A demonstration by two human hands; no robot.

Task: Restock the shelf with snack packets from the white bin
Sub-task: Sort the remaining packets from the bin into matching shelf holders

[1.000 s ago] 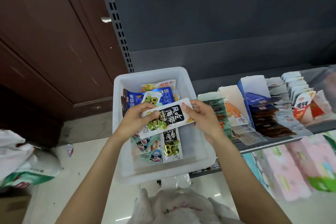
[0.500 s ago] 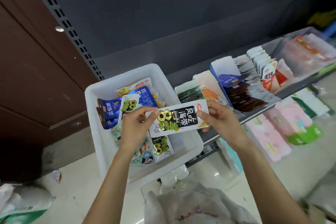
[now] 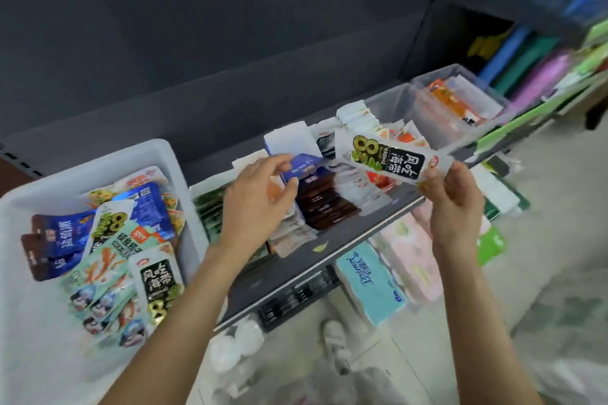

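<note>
One snack packet (image 3: pixel 391 159) is pinched at its right end by the right hand (image 3: pixel 455 204) and juts out unsupported above the shelf (image 3: pixel 371 227), to the right of the white bin (image 3: pixel 98 161); held by so little, it could sag, slip free, or knock the standing rows askew as it goes in. Its wrapper is white and glossy with a black panel, green leaf art and a large "8", and the left hand (image 3: pixel 260 199) hovers loosely open over the shelf's blue packets (image 3: pixel 306 164), holding nothing.

White packet (image 3: pixel 391 159) with black label and green print; white bin (image 3: pixel 171 158); dark grey shelf (image 3: pixel 296 266); blue packets (image 3: pixel 59 240)
</note>
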